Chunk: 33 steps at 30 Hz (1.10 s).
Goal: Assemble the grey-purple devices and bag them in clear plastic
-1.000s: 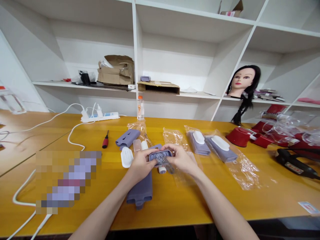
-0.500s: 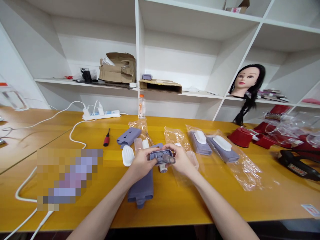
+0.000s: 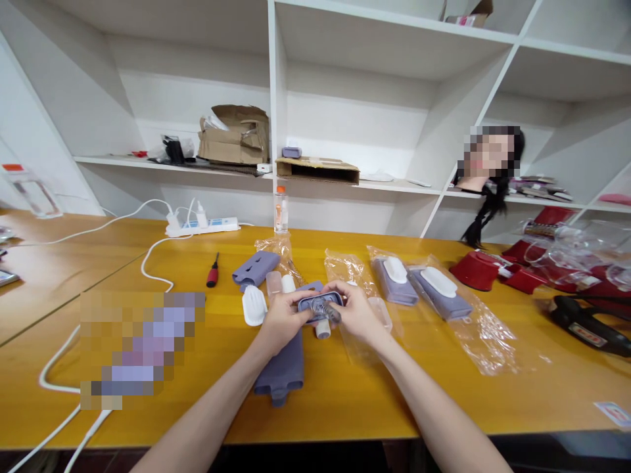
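Observation:
My left hand [image 3: 283, 324] is closed on a purple-grey plastic housing [image 3: 304, 304], an oval shell with its hollow side towards me. A metal coil spring [image 3: 323, 309] stands in the hollow and leans to the right. My right hand [image 3: 353, 309] is at the housing's right end, its fingers over the far rim and its thumb against the spring's free end. A small grey-white cylindrical part [image 3: 323, 329] shows just below the housing. Beneath my left hand lies a flat purple-grey case [image 3: 280, 368]. A white ribbed oval part [image 3: 254, 306] is to the left.
Behind lie another purple case [image 3: 256, 268], a red screwdriver [image 3: 213, 272] and clear plastic bags [image 3: 345, 264]. Two bagged purple units with white tops [image 3: 394, 279] are right, near red parts [image 3: 474, 270] and a black tool [image 3: 589, 325]. A power strip [image 3: 202, 227] with white cables is left.
The spring has shifted slightly and its coils show more clearly in the housing. Both hands keep their hold, almost in place. The view has moved a little.

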Tool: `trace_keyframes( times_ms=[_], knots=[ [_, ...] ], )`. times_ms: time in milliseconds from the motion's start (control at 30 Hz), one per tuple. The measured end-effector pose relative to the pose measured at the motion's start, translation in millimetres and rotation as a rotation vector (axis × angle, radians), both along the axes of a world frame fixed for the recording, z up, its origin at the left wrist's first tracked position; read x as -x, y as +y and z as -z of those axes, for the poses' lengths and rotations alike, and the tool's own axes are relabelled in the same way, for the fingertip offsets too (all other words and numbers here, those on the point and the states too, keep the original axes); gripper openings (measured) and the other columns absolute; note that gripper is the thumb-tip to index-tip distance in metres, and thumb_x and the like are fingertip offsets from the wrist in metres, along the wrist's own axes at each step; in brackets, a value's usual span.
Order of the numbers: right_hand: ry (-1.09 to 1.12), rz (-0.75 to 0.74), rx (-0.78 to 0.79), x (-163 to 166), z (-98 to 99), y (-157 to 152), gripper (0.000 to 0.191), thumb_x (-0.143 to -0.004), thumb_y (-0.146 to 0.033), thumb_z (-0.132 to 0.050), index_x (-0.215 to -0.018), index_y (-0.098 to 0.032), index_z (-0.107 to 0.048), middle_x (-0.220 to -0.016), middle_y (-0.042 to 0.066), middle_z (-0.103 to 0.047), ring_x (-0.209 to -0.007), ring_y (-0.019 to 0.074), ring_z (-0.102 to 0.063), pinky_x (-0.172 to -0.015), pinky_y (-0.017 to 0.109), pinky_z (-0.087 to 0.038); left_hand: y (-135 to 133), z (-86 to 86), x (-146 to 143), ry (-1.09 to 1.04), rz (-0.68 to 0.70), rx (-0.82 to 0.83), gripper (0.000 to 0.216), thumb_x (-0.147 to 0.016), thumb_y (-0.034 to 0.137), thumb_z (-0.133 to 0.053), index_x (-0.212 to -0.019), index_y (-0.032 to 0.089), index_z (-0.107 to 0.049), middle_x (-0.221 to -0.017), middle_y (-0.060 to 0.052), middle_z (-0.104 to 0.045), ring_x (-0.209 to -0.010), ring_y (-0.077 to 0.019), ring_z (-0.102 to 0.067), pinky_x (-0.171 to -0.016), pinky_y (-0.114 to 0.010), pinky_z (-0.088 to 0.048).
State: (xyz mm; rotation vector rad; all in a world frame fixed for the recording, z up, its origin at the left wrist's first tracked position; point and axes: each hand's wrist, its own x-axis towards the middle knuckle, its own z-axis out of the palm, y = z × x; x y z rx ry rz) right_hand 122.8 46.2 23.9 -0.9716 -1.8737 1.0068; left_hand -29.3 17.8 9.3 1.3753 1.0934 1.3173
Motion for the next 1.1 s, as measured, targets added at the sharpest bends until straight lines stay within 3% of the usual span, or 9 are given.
trace_keyframes(
  times_ms=[167, 300, 567, 800, 1000, 1100],
  knots=[
    [0.02, -0.03, 0.06, -1, 1.0, 3, 0.022, -0.064, -0.01, -0.045, -0.083, -0.019, -0.053, -0.073, -0.003, -0.057, -0.042, 0.0077, -0.052, -0.038, 0.019, -0.043, 0, -2.4, -1, -0.038, 0.027, 0.036, 0.038, -0.059, 0.007, -0.051, -0.093, 0.011, -0.067, -0.1, -0.006, -0.068, -0.087, -0.021, -0.063, -0.068, -0.03, -0.054],
    [0.005, -0.024, 0.032, -1, 1.9, 3, 0.021, -0.064, -0.009, -0.046, -0.081, -0.018, -0.053, -0.076, -0.002, -0.058, -0.044, 0.0063, -0.052, -0.04, 0.017, -0.042, 0, -1.0, 2, 0.008, 0.01, 0.019, 0.042, -0.057, 0.004, -0.05, -0.094, 0.012, -0.067, -0.099, -0.005, -0.069, -0.093, -0.0211, -0.061, -0.077, -0.031, -0.052],
    [0.047, -0.076, 0.13, -2, -6.5, -1, 0.023, -0.066, -0.008, -0.047, -0.085, -0.02, -0.051, -0.077, -0.003, -0.06, -0.046, 0.0074, -0.054, -0.043, 0.019, -0.046, -1, -3.0, 3, 0.089, -0.002, -0.056, 0.038, -0.063, 0.006, -0.051, -0.097, 0.014, -0.067, -0.105, -0.006, -0.067, -0.102, -0.0204, -0.058, -0.093, -0.033, -0.043],
    [0.092, -0.105, 0.202, -2, -7.3, -2, 0.022, -0.067, -0.01, -0.049, -0.086, -0.021, -0.051, -0.071, -0.004, -0.06, -0.047, 0.0082, -0.055, -0.044, 0.019, -0.045, 1, 1.1, 3, 0.067, 0.007, -0.051, 0.036, -0.064, 0.01, -0.051, -0.097, 0.013, -0.066, -0.101, -0.006, -0.067, -0.092, -0.0207, -0.061, -0.076, -0.03, -0.051],
    [0.121, -0.073, 0.278, 1, -8.0, -3, 0.022, -0.064, -0.009, -0.049, -0.083, -0.021, -0.051, -0.061, -0.007, -0.058, -0.044, 0.0084, -0.056, -0.041, 0.018, -0.041, 4, 6.0, 2, 0.029, 0.013, -0.006, 0.035, -0.062, 0.012, -0.053, -0.094, 0.01, -0.066, -0.083, -0.005, -0.069, -0.061, -0.0147, -0.061, -0.055, -0.025, -0.05],
    [0.109, -0.062, 0.245, 2, -7.5, -4, 0.019, -0.065, -0.011, -0.051, -0.082, -0.021, -0.052, -0.063, -0.006, -0.059, -0.044, 0.0085, -0.055, -0.041, 0.018, -0.041, 3, 6.1, 1, 0.001, -0.029, -0.002, 0.033, -0.061, 0.012, -0.054, -0.091, 0.011, -0.067, -0.083, -0.005, -0.069, -0.064, -0.0157, -0.062, -0.056, -0.025, -0.05]
  ],
)
